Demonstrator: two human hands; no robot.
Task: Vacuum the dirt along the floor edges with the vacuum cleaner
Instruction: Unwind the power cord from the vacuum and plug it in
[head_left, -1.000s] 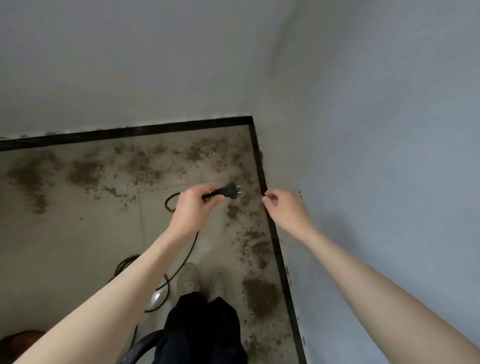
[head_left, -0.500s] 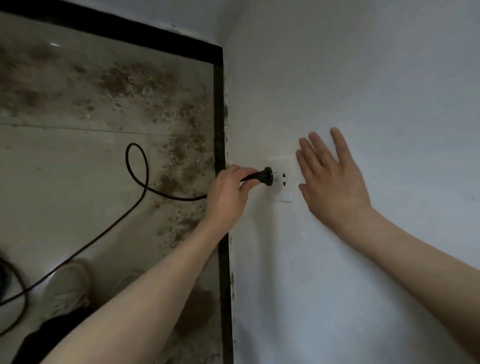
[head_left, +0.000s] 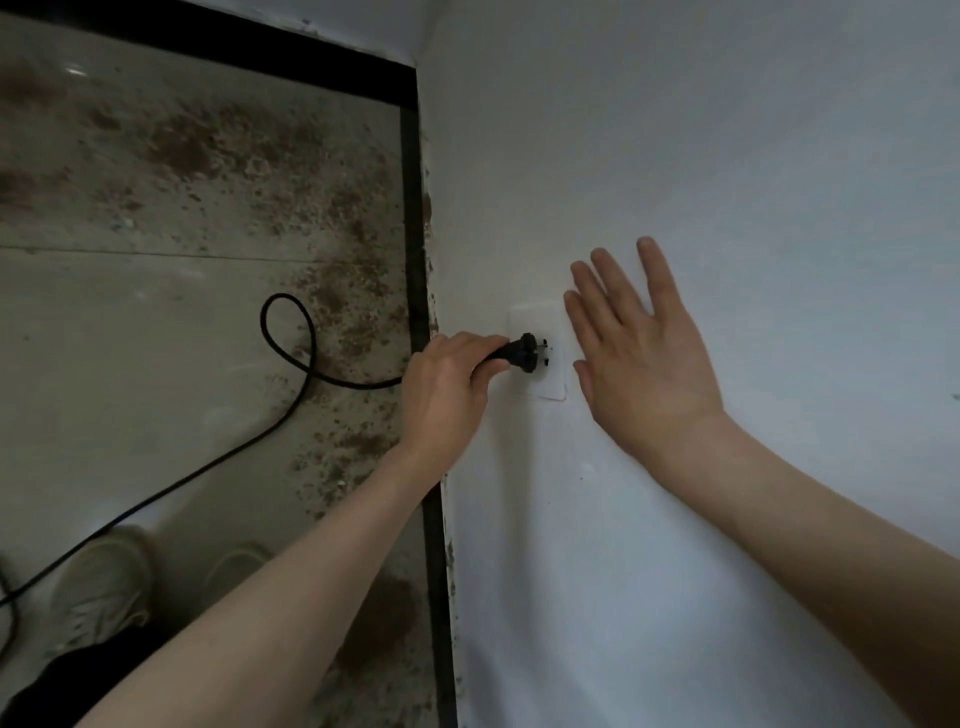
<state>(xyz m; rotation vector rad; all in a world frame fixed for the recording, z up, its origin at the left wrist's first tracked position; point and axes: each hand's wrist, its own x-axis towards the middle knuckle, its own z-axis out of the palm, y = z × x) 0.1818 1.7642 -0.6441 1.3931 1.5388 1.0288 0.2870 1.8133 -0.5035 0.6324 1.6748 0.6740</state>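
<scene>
Head view: left hand (head_left: 447, 387) still pinches plug (head_left: 522, 353), prongs closer to socket (head_left: 537, 353); right hand (head_left: 641, 353) stays flat on wall (head_left: 727, 156).

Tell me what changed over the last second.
The left hand carried the plug from over the floor to the wall socket, prongs not yet in. The right hand opened flat against the wall. The left hand's grip stayed.

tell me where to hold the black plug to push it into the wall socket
Grip the plug on its black body behind the flange, coming from the cord side, as the left hand does. Its prongs point at the white socket, so that end must stay clear of fingers.
</scene>
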